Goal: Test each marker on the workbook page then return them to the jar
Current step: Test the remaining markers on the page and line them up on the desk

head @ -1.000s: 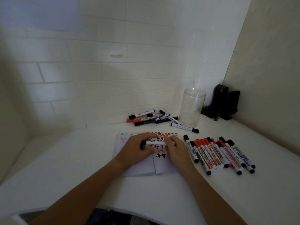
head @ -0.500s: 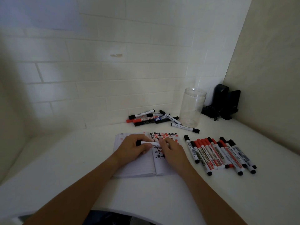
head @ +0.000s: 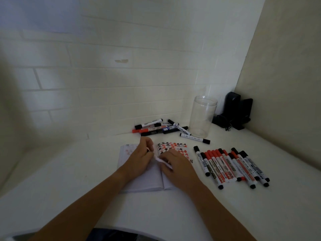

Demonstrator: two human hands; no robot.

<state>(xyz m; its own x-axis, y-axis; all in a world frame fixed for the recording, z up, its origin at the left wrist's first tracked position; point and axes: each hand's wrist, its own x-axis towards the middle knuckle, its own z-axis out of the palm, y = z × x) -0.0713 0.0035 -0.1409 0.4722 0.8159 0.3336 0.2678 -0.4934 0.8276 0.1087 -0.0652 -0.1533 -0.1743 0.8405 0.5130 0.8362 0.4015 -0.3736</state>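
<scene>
Over the open workbook [head: 142, 184], both my hands grip one white marker [head: 162, 161], which is blurred. My left hand [head: 139, 158] pinches its black cap end. My right hand [head: 176, 163] is closed on the barrel. I cannot tell whether the cap is off. Black and red test marks cover the top of the right page. The clear jar [head: 202, 117] stands empty at the back right. A row of several black and red markers [head: 231, 166] lies right of the workbook.
A loose pile of markers [head: 156, 127] lies against the back wall, and a single marker [head: 194, 138] rests in front of the jar. A black device [head: 236, 113] sits in the corner. Walls close the table behind and to the right.
The marker was level between my hands and now tilts down to the right. My left hand has moved up and left with the cap end, and my right hand has shifted slightly nearer.
</scene>
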